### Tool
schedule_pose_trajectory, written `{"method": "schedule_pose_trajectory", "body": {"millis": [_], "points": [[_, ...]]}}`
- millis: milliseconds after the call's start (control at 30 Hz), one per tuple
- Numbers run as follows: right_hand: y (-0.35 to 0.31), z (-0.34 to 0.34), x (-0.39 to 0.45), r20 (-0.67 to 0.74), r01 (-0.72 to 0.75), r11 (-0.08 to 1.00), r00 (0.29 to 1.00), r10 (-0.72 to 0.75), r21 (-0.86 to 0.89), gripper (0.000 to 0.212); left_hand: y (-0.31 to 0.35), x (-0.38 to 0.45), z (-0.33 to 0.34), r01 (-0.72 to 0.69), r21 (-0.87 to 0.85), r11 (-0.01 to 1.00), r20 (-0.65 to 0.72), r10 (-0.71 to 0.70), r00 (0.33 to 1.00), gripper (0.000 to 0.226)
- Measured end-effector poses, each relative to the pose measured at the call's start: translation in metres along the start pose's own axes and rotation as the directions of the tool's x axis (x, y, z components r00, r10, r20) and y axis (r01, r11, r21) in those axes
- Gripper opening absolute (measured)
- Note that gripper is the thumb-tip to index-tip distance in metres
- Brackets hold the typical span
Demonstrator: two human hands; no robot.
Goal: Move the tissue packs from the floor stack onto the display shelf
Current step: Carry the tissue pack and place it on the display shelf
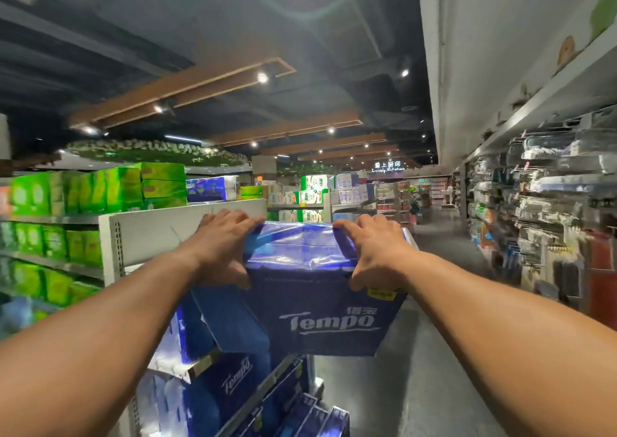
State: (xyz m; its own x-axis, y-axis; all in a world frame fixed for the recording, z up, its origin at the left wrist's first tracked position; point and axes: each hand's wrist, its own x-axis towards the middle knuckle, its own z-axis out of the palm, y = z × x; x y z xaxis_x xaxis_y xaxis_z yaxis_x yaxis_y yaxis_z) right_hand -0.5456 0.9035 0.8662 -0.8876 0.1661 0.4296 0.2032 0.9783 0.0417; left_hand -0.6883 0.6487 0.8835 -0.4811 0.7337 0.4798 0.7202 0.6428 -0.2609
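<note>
A large dark-blue Tempo tissue pack is held up at chest height in the middle of the view. My left hand grips its top left corner and my right hand grips its top right corner. The pack hangs over the end of the display shelf, where other blue Tempo packs stand on the levels below. Several more blue packs show at the bottom edge, beside the shelf's foot; whether they lie on the floor I cannot tell.
A white shelf end panel stands just left of the held pack, with green tissue packs on the racks behind it. A wall of hanging goods lines the right. A grey floor aisle runs between them.
</note>
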Motion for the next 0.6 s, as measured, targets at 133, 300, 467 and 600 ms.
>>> {"method": "schedule_pose_trajectory", "body": {"millis": [133, 300, 467, 600], "points": [[0.027, 0.041, 0.077, -0.057, 0.122, 0.992, 0.991, -0.121, 0.022, 0.109, -0.015, 0.040, 0.034, 0.107, 0.063, 0.992, -0.013, -0.107, 0.994, 0.115], [0.047, 0.068, 0.189, -0.142, 0.290, 0.957, 0.948, -0.284, 0.020, 0.107, -0.039, 0.094, 0.060, 0.277, 0.144, 0.950, -0.058, -0.272, 0.961, 0.116], [0.037, 0.092, 0.286, -0.288, 0.429, 0.903, 0.868, -0.405, 0.026, 0.104, -0.078, 0.131, 0.071, 0.400, 0.268, 0.876, -0.172, -0.365, 0.915, 0.110], [0.010, 0.116, 0.353, -0.370, 0.515, 0.854, 0.808, -0.458, 0.070, 0.109, -0.123, 0.147, 0.082, 0.465, 0.383, 0.798, -0.247, -0.397, 0.884, 0.107]]}}
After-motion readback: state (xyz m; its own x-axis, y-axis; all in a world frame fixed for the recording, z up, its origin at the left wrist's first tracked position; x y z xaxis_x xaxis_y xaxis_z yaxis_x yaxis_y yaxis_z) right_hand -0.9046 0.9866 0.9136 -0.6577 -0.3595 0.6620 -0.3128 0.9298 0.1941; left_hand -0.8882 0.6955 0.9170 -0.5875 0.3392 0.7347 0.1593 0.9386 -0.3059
